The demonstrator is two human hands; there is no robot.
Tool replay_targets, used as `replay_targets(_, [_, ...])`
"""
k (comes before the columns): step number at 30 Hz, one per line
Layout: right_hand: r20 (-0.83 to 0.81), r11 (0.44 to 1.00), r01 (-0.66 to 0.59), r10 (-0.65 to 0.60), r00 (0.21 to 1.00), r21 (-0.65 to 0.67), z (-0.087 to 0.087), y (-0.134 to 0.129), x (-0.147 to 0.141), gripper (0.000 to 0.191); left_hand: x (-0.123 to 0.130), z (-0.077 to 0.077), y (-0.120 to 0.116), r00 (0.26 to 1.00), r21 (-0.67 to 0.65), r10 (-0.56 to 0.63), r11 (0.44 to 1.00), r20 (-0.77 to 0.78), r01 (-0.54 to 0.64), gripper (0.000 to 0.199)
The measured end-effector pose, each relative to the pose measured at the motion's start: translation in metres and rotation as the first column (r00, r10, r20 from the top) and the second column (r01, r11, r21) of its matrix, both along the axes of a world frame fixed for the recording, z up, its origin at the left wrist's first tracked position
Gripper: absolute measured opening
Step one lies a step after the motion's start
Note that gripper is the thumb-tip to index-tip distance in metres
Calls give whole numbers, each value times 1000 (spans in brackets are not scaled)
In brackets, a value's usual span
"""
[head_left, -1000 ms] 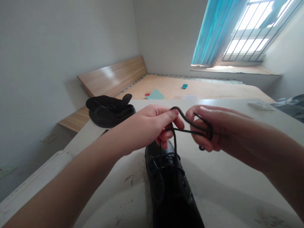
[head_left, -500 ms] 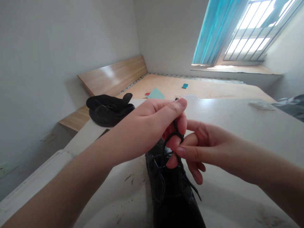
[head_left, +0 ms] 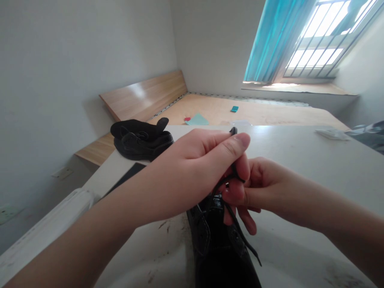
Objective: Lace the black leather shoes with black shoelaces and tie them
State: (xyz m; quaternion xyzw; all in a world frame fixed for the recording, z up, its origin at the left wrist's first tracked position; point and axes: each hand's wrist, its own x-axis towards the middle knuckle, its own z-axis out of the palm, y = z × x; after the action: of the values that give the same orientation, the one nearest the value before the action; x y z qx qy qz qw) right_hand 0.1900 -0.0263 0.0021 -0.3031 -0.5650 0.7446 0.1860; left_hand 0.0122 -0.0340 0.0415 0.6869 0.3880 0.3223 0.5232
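A black lace-up shoe [head_left: 207,236] stands on the white table before me, its heel end toward me. Above its tongue, a black shoelace [head_left: 217,185] rises in a loop. My left hand [head_left: 214,154] pinches the lace between thumb and fingers, with a bit of it sticking out past the fingertips. Close against it, my right hand [head_left: 255,188] is closed on the lace lower down, thumb against fingers. One loose lace end hangs over the shoe's right side. The fingers of both hands partly hide the crossing of the lace.
Another black shoe [head_left: 141,144] with dark insoles on it sits at the table's left. A dark flat piece [head_left: 126,178] lies partly behind my left forearm. A clear plastic packet [head_left: 333,135] is at the right. Beyond stands a wooden bed [head_left: 276,114] with small coloured pieces on it.
My left hand has shifted slightly right and down, closer over the right hand. The right fingers have curled in, and the loose lace end hangs a little lower and farther right.
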Motion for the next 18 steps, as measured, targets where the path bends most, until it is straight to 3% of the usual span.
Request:
replay_targets(7, [41, 997, 12, -15, 999, 73, -3, -2, -2, 26, -1, 1, -4, 1000, 36, -19, 999, -23, 19, 41])
replay_targets(14, [33, 952, 108, -122, 992, 286, 0, -3, -3, 23, -3, 4, -4, 999, 87, 15, 996, -43, -11, 45])
replay_targets(16, [-38, 953, 156, -151, 988, 261, 1, -3, -2, 16, -3, 5, -4, 998, 118, 19, 993, -65, -11, 47])
replay_targets(18, [-115, 974, 173, -157, 981, 146, 2, -4, 0, 10, -4, 6, -4, 996, 151, 37, 988, -83, -24, 48])
